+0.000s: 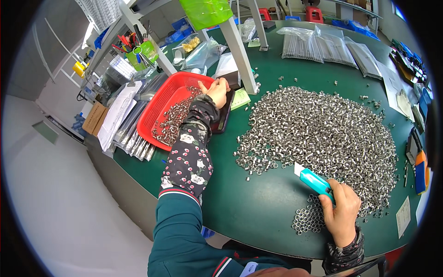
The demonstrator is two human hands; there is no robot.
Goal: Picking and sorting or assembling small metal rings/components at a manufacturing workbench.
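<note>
Green covering lines the curved tabletop (258, 207), which carries the work area from the near edge to the far shelving.

Nearest the person, the right hand (342, 213) rests on the tabletop with its fingers (328, 208) closed around a teal utility knife (314, 181). The knife's short blade tip points up and to the left. A small flat group of metal rings (308, 220) lies just left of this hand, partly under it, arranged side by side in one layer.

Beyond the knife, a large heap of small metal rings (323, 131) covers the middle of the tabletop. Loose rings are scattered around its border.

To the left, the left arm in a floral sleeve (189, 157) extends forward. The left hand (217, 92) sits at the right rim of a red plastic basket (159, 104); its fingers are bent downward at the rim, and it cannot be determined whether they hold anything. The basket contains more metal pieces. A dark flat tray (224, 117) lies beside the wrist, with a green notepad (240, 98) just to its right.

Farther away, a white frame post (237, 53) stands on the tabletop. Clear bags of thin metal rods (318, 46) lie at the far right, and a green cup of hand tools (138, 53) stands at the far left.
</note>
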